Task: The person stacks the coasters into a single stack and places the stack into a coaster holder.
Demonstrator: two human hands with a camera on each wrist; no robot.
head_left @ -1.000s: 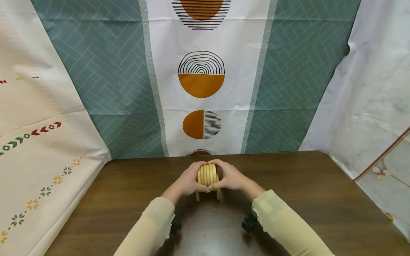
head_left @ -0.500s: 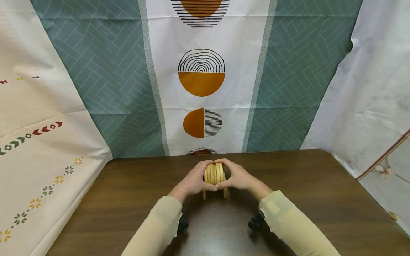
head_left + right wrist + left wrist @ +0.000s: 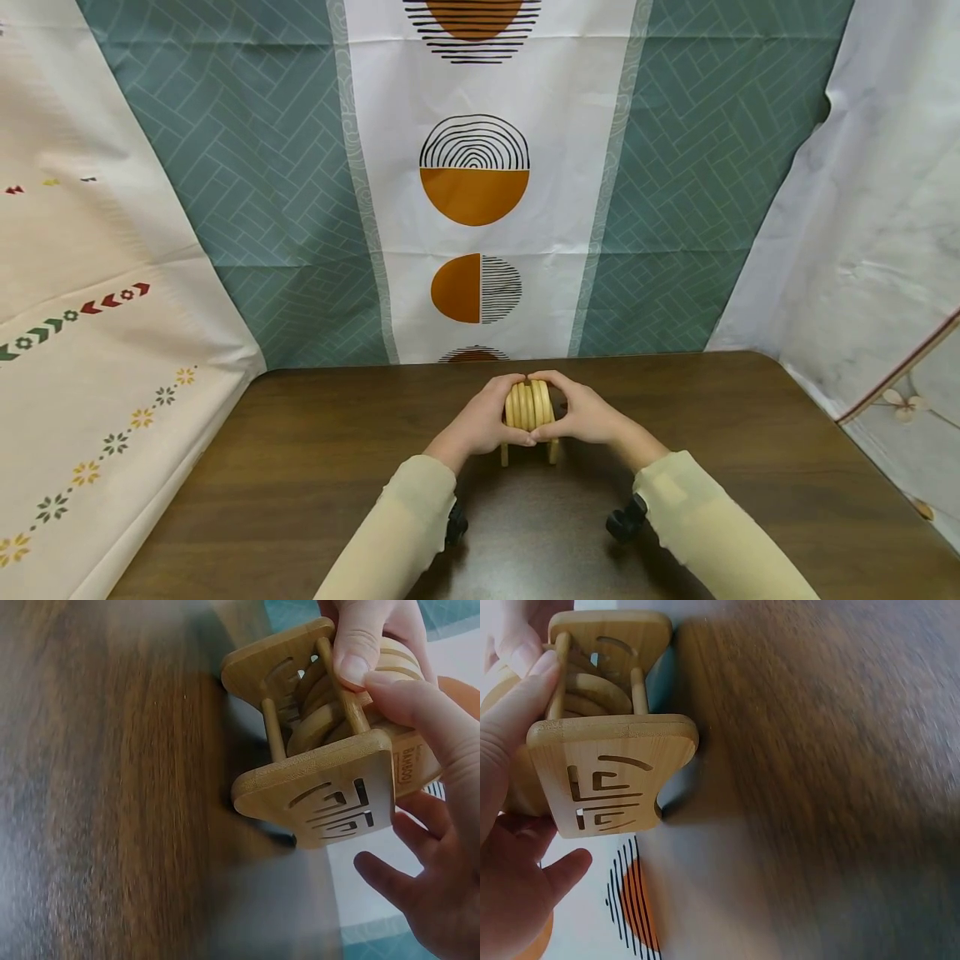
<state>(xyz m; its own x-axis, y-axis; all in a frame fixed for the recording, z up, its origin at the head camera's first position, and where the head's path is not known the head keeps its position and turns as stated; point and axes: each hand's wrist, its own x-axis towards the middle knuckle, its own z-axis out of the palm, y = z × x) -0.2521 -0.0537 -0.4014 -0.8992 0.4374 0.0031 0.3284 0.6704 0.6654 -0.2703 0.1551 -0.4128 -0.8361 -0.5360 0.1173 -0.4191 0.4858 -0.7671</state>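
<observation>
Both hands grip a bamboo coaster holder [image 3: 615, 776] from its two sides, at the far middle of the table. Several round wooden coasters [image 3: 528, 405] stand on edge in a row inside it. My left hand [image 3: 483, 419] curves round the left side and my right hand [image 3: 590, 416] round the right. The thumb tips meet at the front dowel, and the forefingers arch over the coasters' top. Cut-out line patterns mark the holder's side panels. Lettering reading "BAMBOO" shows on a wooden surface beside the right fingers in the right wrist view.
The dark wooden table [image 3: 337, 467] reaches back to a green and white patterned cloth [image 3: 487, 200]. A cream cloth [image 3: 112, 350] hangs at the left and a pale one [image 3: 862, 275] at the right. Dark wrist cameras [image 3: 624, 523] sit under the sleeves.
Both hands have moved steadily to the right across the table with the coaster holder and its coasters. Their grip looks the same throughout.
</observation>
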